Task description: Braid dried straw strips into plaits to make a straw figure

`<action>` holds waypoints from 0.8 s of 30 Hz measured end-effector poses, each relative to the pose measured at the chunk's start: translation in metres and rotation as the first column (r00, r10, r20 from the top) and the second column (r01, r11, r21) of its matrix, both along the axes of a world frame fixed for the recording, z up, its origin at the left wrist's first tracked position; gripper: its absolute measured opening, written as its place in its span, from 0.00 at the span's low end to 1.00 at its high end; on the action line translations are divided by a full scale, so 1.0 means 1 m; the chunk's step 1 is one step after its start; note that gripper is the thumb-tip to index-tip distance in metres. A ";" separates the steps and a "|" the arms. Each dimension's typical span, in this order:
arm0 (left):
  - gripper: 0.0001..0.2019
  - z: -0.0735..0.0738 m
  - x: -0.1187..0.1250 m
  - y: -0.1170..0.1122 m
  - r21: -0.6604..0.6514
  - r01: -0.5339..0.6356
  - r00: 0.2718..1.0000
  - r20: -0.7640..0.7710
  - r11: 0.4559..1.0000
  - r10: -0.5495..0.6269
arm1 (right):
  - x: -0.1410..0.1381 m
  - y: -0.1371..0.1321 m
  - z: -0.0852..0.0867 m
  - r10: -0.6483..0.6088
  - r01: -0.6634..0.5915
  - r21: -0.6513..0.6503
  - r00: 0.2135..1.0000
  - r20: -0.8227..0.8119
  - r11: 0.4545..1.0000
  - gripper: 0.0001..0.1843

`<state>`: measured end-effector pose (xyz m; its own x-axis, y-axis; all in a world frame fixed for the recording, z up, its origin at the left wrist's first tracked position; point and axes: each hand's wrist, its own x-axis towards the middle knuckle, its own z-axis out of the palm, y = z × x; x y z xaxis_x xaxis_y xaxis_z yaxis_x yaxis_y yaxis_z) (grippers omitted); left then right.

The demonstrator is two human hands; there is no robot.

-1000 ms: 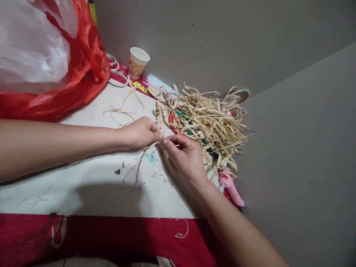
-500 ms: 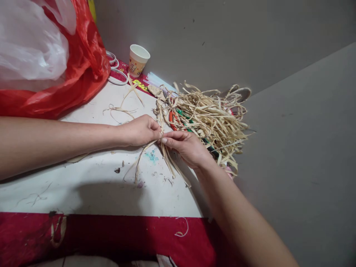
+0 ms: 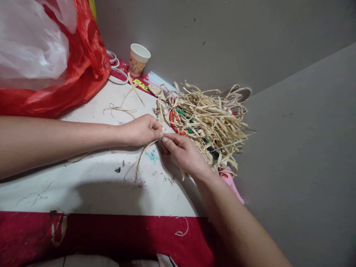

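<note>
My left hand point(image 3: 141, 129) and my right hand point(image 3: 184, 152) meet at the middle of the white table top point(image 3: 91, 181), both pinched on the same few tan straw strips point(image 3: 139, 163) that trail down toward me. Just behind the fingers lies a braided straw piece point(image 3: 160, 111), leading into a loose heap of straw strips point(image 3: 211, 118) at the table's right edge. Red-handled scissors point(image 3: 172, 122) and a green-handled tool point(image 3: 189, 128) lie half buried under that heap.
A red plastic bag point(image 3: 83, 70) with a clear bag point(image 3: 30, 48) on it fills the far left. A paper cup point(image 3: 137, 59) and white rings point(image 3: 118, 76) stand by the grey wall. A pink glue gun point(image 3: 232, 187) sticks out under my right forearm. A red cloth point(image 3: 111, 237) edges the table front.
My right hand has turned and shifted slightly down and left along the strips, its fingers still pinched. The pink glue gun shows again under the forearm. My left hand has stayed put.
</note>
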<state>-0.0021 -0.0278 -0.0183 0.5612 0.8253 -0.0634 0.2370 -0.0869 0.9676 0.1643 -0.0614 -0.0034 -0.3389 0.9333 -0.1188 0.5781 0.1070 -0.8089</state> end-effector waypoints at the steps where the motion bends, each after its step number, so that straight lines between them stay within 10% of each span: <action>1: 0.09 0.001 0.000 0.000 0.001 0.011 1.000 -0.001 1.000 -0.011 | 0.000 0.001 0.000 0.002 -0.002 -0.039 1.000 -0.001 0.999 0.16; 17: 0.10 0.014 -0.005 0.005 0.146 0.112 0.989 -0.114 0.983 -0.096 | -0.002 0.003 -0.006 -0.265 -0.140 -0.643 0.830 -0.491 0.753 0.21; 24: 0.10 0.017 -0.005 0.007 0.140 0.109 0.977 -0.198 0.984 -0.080 | -0.007 0.001 -0.011 -0.287 -0.053 -0.578 0.829 -0.480 0.814 0.22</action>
<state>-0.0070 -0.0208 -0.0011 0.6267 0.7771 -0.0575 0.4001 -0.2576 0.8795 0.1573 -0.0601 -0.0147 -0.3968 0.7972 -0.4550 0.0232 -0.4868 -0.8732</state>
